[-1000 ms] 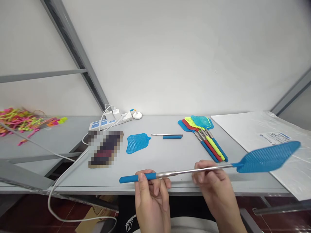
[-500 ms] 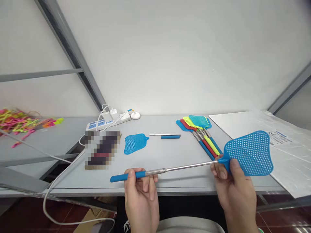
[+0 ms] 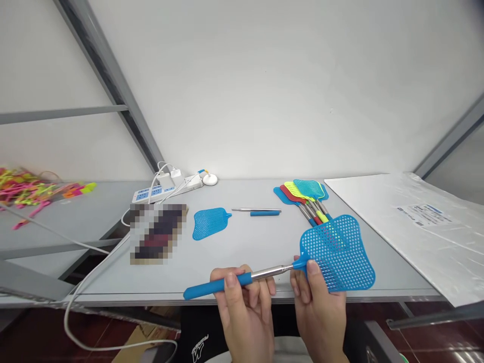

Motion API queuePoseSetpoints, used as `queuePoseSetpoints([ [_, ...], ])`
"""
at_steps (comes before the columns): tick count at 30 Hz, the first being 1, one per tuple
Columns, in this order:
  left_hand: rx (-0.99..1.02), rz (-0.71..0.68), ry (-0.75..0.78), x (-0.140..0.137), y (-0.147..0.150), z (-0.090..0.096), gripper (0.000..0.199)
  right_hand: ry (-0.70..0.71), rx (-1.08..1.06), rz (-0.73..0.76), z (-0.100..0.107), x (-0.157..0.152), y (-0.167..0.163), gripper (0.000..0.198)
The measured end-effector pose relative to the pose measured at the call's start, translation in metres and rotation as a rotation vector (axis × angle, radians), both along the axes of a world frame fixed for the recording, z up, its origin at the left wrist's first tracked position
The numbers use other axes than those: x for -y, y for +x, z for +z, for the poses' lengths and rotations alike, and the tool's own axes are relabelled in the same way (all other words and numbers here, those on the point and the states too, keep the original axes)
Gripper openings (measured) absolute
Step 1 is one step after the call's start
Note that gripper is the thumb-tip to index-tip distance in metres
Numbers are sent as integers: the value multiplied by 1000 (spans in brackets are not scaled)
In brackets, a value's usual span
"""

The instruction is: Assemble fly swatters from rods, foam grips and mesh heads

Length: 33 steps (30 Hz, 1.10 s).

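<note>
A blue fly swatter (image 3: 338, 253) with a telescopic metal rod is held across both hands, above the table's front edge. My left hand (image 3: 245, 307) is closed around its blue handle grip. My right hand (image 3: 319, 307) pinches the neck where the perforated head joins the rod, thumb on top. Only a short length of rod shows between the hands. Behind them on the table lie a separate blue swatter head (image 3: 210, 223), a thin metal rod (image 3: 257, 209) and a loose blue grip (image 3: 264, 214).
Several assembled swatters (image 3: 308, 194) lie in a fanned pile, partly covered by the held head. A power strip (image 3: 153, 193) with white cables is at the back left, near a pixelated item (image 3: 161, 234). White packaging (image 3: 393, 217) covers the right side. Colourful plastic pieces (image 3: 30, 191) lie far left.
My hands have come closer together, the right moving left and the left slightly right. The swatter's rod has slid in and is much shorter. The head now overlaps the pile.
</note>
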<state>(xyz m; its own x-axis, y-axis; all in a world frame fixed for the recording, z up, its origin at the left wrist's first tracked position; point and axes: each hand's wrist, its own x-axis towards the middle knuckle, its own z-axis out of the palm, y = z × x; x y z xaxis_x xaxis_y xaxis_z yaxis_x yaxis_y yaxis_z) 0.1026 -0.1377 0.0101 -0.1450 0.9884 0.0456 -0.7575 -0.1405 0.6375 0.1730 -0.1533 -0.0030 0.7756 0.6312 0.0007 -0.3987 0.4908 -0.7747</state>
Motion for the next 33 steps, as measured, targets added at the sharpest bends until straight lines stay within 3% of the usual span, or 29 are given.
queuePoseSetpoints([
  [4,-18,-46,-19,-6,-4,0,22,-5,-9,49,-1,-3,1,33],
  [9,-235,-155,45,4,1,-14,13,-45,-15,398,-2,-1,8,30],
  [13,-527,-16,415,7,6,-23,11,-100,127,462,7,10,9,24],
  [17,-825,40,777,-8,-2,-22,48,-118,345,444,16,10,27,29],
  [20,-1112,8,896,-24,-14,-20,73,-154,496,346,26,5,63,33],
  [22,-1282,-23,873,-35,-23,-19,71,-282,628,159,37,1,94,37],
  [25,-1503,-103,779,-52,-36,-18,51,-707,982,-75,55,-7,136,44],
  [28,-1647,-156,712,-67,-48,-19,41,-1112,1283,-25,64,-28,162,42],
  [30,-1692,-181,682,-72,-53,-20,38,-1221,1368,14,64,-48,169,40],
  [33,-1702,-205,676,-74,-55,-19,35,-1279,1434,45,57,-74,167,39],
])
